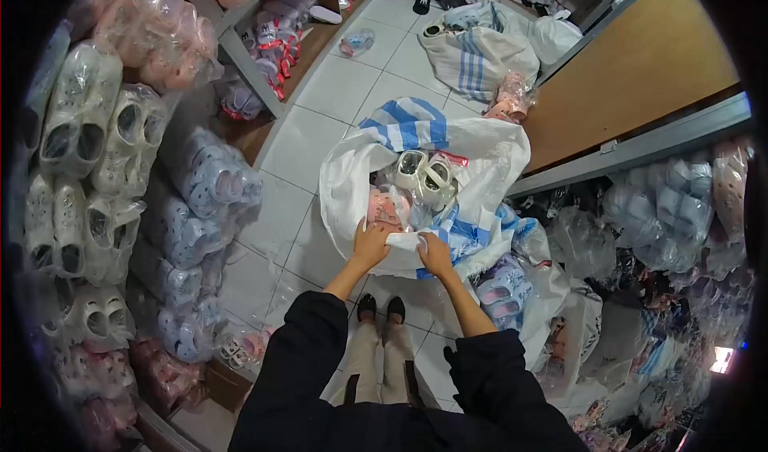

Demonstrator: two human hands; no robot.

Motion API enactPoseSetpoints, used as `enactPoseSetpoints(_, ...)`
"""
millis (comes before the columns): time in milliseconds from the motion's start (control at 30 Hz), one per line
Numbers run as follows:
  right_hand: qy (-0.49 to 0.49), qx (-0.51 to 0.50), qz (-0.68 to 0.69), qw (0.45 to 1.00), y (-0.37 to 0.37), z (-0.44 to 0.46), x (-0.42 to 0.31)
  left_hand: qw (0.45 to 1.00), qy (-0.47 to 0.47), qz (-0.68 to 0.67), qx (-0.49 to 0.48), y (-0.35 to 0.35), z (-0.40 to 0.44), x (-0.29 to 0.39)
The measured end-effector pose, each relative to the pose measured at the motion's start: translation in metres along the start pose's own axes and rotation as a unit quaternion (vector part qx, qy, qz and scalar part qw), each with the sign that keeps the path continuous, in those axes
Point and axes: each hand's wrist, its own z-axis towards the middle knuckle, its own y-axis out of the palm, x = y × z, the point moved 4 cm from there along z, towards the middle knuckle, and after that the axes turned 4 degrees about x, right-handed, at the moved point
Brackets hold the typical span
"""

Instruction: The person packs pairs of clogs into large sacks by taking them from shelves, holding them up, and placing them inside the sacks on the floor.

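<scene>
A large white sack (344, 182) with blue stripes stands open on the tiled floor in front of me. Its near rim is gripped by my left hand (370, 246), fingers wrapped over the edge. Just to the right, my right hand (434, 254) is closed on the same rim, with a fold of white material stretched between the two hands. Inside the sack lie cream clogs (428, 178) in clear plastic and, close to my left hand, pink wrapped footwear (387, 208).
Wrapped clogs (80, 140) fill the left side. Another striped sack (480, 56) stands farther back, beside a wooden panel (632, 76). Bagged shoes (664, 200) are piled at right, and a blue-lilac wrapped pair (504, 292) lies near the sack. A small plastic-wrapped item (357, 42) is on the floor.
</scene>
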Motion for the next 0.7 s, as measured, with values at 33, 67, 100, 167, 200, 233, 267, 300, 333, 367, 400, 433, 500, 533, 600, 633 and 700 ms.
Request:
enactPoseSetpoints(33, 0.006, -0.021, 0.019, 1.000, -0.004, -0.003, -0.001, 0.998, -0.020, 0.010, -0.065, 0.005, -0.001, 0.001)
enactPoseSetpoints(67, -0.011, 0.001, 0.004, 1.000, -0.009, -0.007, -0.006, 0.998, -0.013, 0.028, -0.048, 0.002, -0.004, 0.005)
enactPoseSetpoints(100, -0.028, 0.024, -0.010, 0.999, -0.012, -0.015, -0.010, 0.998, -0.006, 0.046, -0.031, -0.001, -0.008, 0.011)
enactPoseSetpoints(167, -0.026, 0.021, -0.016, 0.999, -0.022, -0.028, -0.022, 0.994, -0.031, 0.040, -0.095, -0.012, -0.012, 0.023)
enactPoseSetpoints(200, -0.025, 0.021, -0.014, 0.999, -0.030, -0.035, -0.032, 0.996, -0.050, 0.014, -0.073, -0.019, -0.016, 0.029)
enactPoseSetpoints(233, -0.024, 0.021, -0.012, 0.999, -0.037, -0.042, -0.041, 0.996, -0.069, -0.011, -0.049, -0.025, -0.022, 0.036)
enactPoseSetpoints(267, -0.024, 0.020, -0.011, 0.999, -0.044, -0.049, -0.050, 0.995, -0.088, -0.037, -0.024, -0.032, -0.029, 0.042)
enactPoseSetpoints(300, -0.021, 0.017, -0.016, 1.000, -0.049, -0.055, -0.058, 0.989, -0.116, -0.047, -0.076, -0.036, -0.035, 0.047)
enactPoseSetpoints(333, -0.028, 0.022, -0.016, 0.999, -0.057, -0.062, -0.068, 0.985, -0.139, -0.076, -0.069, -0.047, -0.040, 0.055)
enactPoseSetpoints(367, -0.035, 0.027, -0.016, 0.999, -0.064, -0.069, -0.077, 0.979, -0.162, -0.106, -0.062, -0.058, -0.048, 0.064)
enactPoseSetpoints(400, -0.043, 0.030, -0.017, 0.998, -0.071, -0.075, -0.087, 0.972, -0.185, -0.136, -0.054, -0.069, -0.056, 0.072)
enactPoseSetpoints(433, -0.055, 0.023, -0.006, 0.998, -0.078, -0.079, -0.096, 0.968, -0.191, -0.146, -0.070, -0.078, -0.065, 0.078)
enactPoseSetpoints(500, -0.071, 0.018, -0.003, 0.997, -0.090, -0.085, -0.118, 0.968, -0.197, -0.146, -0.062, -0.098, -0.081, 0.086)
enactPoseSetpoints(533, -0.077, 0.012, -0.002, 0.997, -0.095, -0.092, -0.128, 0.966, -0.203, -0.148, -0.061, -0.111, -0.094, 0.094)
enactPoseSetpoints(600, -0.112, 0.007, -0.004, 0.994, -0.105, -0.100, -0.155, 0.962, -0.227, -0.140, -0.066, -0.138, -0.116, 0.101)
enactPoseSetpoints(633, -0.128, 0.001, -0.003, 0.992, -0.109, -0.104, -0.170, 0.960, -0.239, -0.130, -0.062, -0.152, -0.128, 0.102)
enactPoseSetpoints(700, -0.167, -0.020, -0.003, 0.986, -0.113, -0.111, -0.201, 0.954, -0.270, -0.117, -0.054, -0.177, -0.155, 0.101)
